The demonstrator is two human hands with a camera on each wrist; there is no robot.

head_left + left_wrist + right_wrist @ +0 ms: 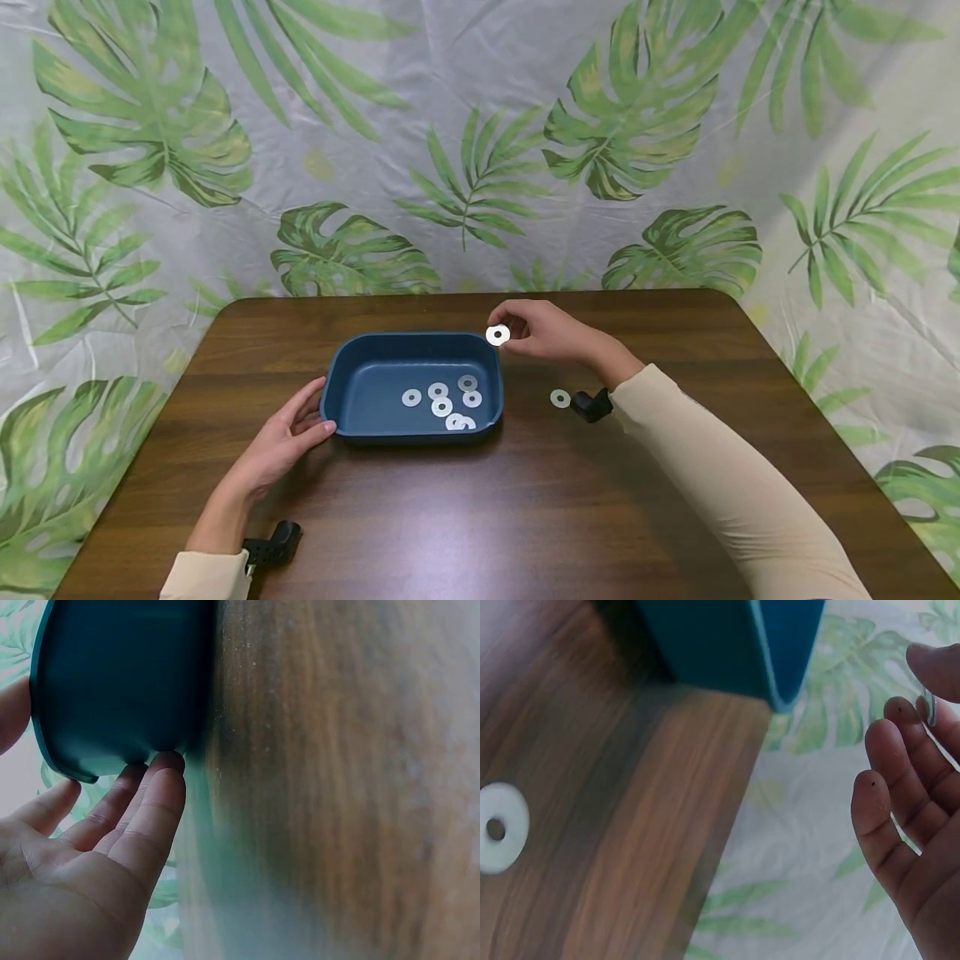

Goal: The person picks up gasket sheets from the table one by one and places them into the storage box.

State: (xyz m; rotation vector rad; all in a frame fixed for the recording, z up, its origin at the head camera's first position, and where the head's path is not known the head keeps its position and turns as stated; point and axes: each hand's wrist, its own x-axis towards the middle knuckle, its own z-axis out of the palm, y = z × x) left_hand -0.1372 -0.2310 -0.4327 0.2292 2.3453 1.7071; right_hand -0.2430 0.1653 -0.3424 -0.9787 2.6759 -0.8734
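Note:
A flat white washer [498, 335] is pinched between the thumb and fingers of my right hand [551, 333], at the far right corner of a blue tray [411, 432]. In the right wrist view only the thin edge of that washer [930, 707] shows at the fingertips. My left hand [279, 442] holds the tray's near left corner, thumb at the rim and fingers against the outer wall; the left wrist view shows these fingertips touching the tray [120, 682]. Several washers [442, 407] lie inside, toward the right, a few overlapping.
One more washer [560, 398] lies on the brown wooden table [465, 517], right of the tray and beneath my right wrist. A black wrist device [592, 406] sits close beside it. Behind the table hangs a leaf-patterned cloth [480, 167].

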